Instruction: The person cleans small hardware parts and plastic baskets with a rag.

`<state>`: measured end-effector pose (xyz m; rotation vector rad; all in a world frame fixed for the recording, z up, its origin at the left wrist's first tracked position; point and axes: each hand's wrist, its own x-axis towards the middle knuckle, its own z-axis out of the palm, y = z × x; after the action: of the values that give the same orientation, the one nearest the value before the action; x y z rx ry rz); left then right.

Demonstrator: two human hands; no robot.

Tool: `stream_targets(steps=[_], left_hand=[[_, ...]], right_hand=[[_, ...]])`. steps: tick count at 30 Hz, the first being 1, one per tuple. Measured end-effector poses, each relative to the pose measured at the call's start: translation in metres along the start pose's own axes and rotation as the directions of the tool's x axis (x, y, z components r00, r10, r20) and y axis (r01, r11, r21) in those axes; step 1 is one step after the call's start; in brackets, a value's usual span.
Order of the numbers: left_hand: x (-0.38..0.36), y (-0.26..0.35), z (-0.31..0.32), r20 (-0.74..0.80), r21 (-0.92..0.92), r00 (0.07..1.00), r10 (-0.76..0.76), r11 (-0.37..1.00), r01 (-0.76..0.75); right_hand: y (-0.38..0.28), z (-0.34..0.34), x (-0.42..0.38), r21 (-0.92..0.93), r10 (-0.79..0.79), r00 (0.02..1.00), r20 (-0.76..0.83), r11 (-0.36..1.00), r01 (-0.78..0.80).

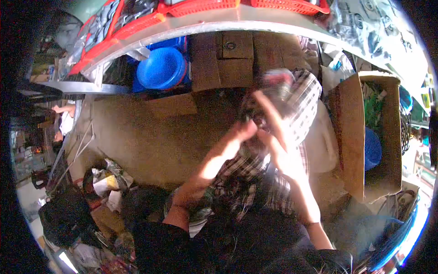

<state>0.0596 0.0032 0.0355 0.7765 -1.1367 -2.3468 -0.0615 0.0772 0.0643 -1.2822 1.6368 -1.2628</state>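
Observation:
My left hand (246,131) and my right hand (277,137) come together over plaid cloth (305,98) that covers my lap. Fingers of the left hand are closed at a dark, motion-smeared thing between the two hands; I cannot tell what it is. My right hand has its thumb bent toward that same spot, while one long finger stretches upward beside it. Just beyond the fingertips, a blurred red and whitish shape (278,78) overlaps the cloth.
Red plastic baskets (200,7) line the table edge ahead. Below it are a blue basin (160,68) and cardboard boxes (235,59). An open carton (349,137) stands at right, a blue object inside. Crumpled wrappers (107,185) lie left; another person's arm (64,108) shows far left.

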Motion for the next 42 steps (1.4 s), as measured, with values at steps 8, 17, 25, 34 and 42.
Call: stream_targets(steps=[8, 17, 25, 34, 42], left_hand=[[0.05, 0.022, -0.202, -0.17, 0.915, 0.514, 0.841, -0.059, 0.399], [0.071, 0.019, -0.225, -0.199, 0.978, 0.6, 0.775, 0.116, 0.174], [-0.012, -0.012, -0.082, 0.094, -0.077, 0.994, -0.046, 0.996, 0.054], [0.037, 0.056, -0.298, -0.646, -0.036, 0.667, 0.371, 0.858, -0.513], [0.123, 0.11, -0.333, -0.551, -0.37, 0.756, 0.353, 0.71, -0.6]], right_hand=[[0.0, -0.008, 0.004, 0.106, 0.017, 0.968, -0.251, 0.994, 0.01], [0.01, -0.006, -0.015, 0.243, 0.16, 0.959, -0.233, 0.965, -0.102], [-0.001, 0.032, 0.015, 0.009, -0.059, 0.994, -0.094, 0.998, 0.06], [0.045, -0.003, -0.008, 0.267, 0.168, 0.836, -0.523, 0.963, -0.027], [0.069, 0.003, -0.02, 0.032, 0.062, 0.853, -0.518, 0.998, -0.053]])
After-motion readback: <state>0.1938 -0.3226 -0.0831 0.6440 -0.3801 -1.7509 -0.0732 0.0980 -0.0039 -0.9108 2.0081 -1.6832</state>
